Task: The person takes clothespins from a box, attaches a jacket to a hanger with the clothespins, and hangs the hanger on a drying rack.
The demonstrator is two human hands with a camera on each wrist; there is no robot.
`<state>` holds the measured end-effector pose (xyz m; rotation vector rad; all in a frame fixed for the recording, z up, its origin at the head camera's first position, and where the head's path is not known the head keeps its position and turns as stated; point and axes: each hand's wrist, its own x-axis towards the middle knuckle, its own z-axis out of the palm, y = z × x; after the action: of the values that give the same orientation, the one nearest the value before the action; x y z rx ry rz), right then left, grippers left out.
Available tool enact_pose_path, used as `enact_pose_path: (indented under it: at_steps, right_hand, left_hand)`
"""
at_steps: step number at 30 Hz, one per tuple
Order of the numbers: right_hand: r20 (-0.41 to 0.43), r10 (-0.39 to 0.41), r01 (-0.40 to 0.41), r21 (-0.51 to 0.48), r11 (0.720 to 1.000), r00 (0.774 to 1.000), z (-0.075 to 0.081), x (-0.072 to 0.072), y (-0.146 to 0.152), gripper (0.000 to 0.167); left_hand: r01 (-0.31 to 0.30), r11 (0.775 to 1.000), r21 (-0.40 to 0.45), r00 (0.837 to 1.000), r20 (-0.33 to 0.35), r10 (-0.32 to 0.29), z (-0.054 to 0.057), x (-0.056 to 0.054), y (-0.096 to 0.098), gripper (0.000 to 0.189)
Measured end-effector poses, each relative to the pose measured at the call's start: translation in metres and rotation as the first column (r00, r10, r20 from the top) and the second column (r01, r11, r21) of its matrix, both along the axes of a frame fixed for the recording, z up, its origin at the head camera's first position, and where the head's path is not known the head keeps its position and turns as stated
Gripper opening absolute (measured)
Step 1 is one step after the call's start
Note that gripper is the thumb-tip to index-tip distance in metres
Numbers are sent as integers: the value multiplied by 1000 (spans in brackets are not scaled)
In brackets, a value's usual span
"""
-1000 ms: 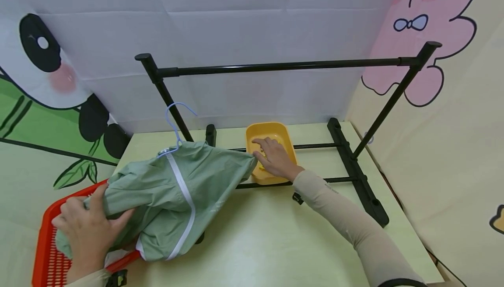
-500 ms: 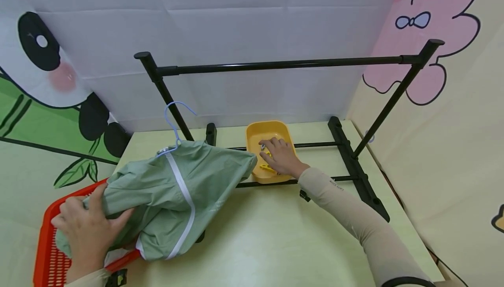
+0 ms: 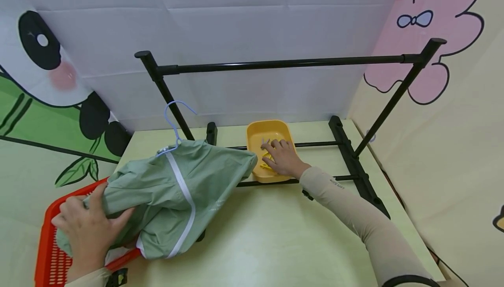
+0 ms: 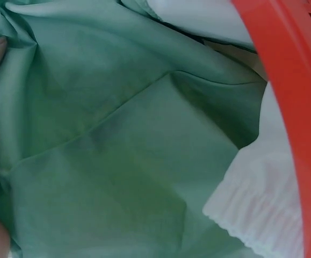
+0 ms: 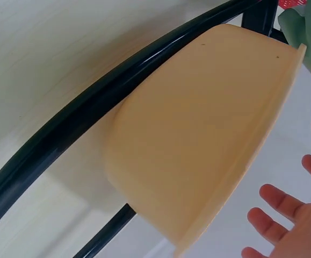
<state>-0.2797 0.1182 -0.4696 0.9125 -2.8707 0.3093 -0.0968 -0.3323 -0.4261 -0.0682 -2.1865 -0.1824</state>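
A green garment (image 3: 157,190) with a white stripe is draped over a red basket (image 3: 51,234), a blue hanger (image 3: 172,123) in its top. My left hand (image 3: 88,223) grips the garment's left side; in the left wrist view the green cloth (image 4: 107,140) fills most of the picture, with fingertips at its left edge. My right hand (image 3: 285,160) is over the yellow tray (image 3: 271,126), where yellow clips (image 3: 267,162) lie below the fingers. The right wrist view has its fingers (image 5: 284,201) spread apart beyond the tray's rim, with nothing visible between them.
A black rack stands on the pale table (image 3: 275,230), its top bar (image 3: 283,64) crossing above the tray. Its lower bars (image 3: 315,144) run by the tray, and a black foot (image 3: 354,164) stands at the right. White ruffled cloth (image 4: 262,193) lies by the basket's rim.
My right hand has moved right, from beside the garment's pointed end to over the yellow tray, and its fingers have drawn in slightly. The left hand and garment have stayed put.
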Motion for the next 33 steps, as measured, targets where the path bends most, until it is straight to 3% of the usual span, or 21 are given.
enact_pose_path:
  at_steps: [18, 33]
  right_hand:
    - [10, -28, 27, 104, 994, 1000, -8, -5, 2, 50]
    - [17, -13, 10, 192, 981, 1000, -15, -9, 4, 48]
  left_hand:
    - [-48, 999, -23, 999, 10, 48, -1, 3, 2, 85]
    - [-42, 999, -21, 999, 4, 42, -2, 1, 1, 86]
